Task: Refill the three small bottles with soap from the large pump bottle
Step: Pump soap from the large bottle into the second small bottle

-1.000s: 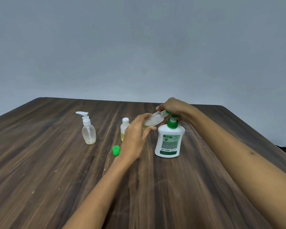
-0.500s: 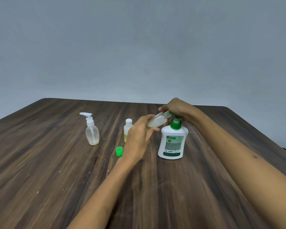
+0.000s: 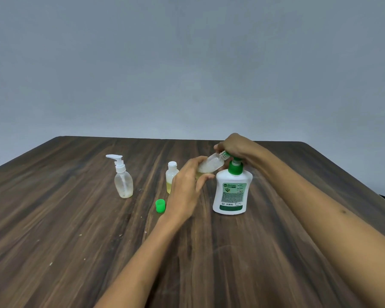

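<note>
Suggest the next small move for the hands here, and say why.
Probably press the pump down with the right hand. The left hand holds the small bottle tilted, its open neck at the spout of the large pump bottle, the green cap lies on the table, and little soap shows inside.

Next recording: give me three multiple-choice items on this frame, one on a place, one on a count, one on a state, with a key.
1. Where is the loose green plastic cap?
A. On the dark wooden table, beside the left hand
B. On the white large pump bottle
C. In the right hand

2. How many bottles stand untouched on the table?
A. One
B. Two
C. Four

3. How is the small clear bottle in the left hand held?
A. Upright
B. Upside down
C. Tilted, mouth at the pump nozzle

Key: A, cap lies on wood; B, the clear pump bottle and white-capped bottle; C, neck slants toward the nozzle.
</note>
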